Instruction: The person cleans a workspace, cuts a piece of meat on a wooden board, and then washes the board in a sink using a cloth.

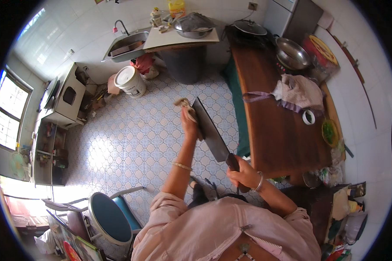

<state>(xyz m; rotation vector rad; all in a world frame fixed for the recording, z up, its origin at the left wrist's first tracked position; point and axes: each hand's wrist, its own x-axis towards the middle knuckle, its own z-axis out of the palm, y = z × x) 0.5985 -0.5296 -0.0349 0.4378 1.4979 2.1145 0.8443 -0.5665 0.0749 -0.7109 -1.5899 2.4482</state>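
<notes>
My right hand (pixel 243 173) grips the dark wooden handle of a broad-bladed kitchen cleaver (pixel 210 130), its blade pointing up and to the left over the floor. A crumpled tan cloth (pixel 185 106) is held in my left hand (pixel 189 122), close beside the left edge of the blade near its far end. Whether the cloth touches the metal cannot be told. A beaded bracelet is on my left wrist and a silver-coloured bangle on the right one.
A brown wooden table (pixel 274 137) stands at the right, bearing a checked cloth (pixel 299 93) and a metal pan (pixel 292 52). A lidded white bucket (pixel 130 81) stands on the tiled floor below the sink (pixel 125 45). Lower left is a blue round-seated stool (pixel 110 218).
</notes>
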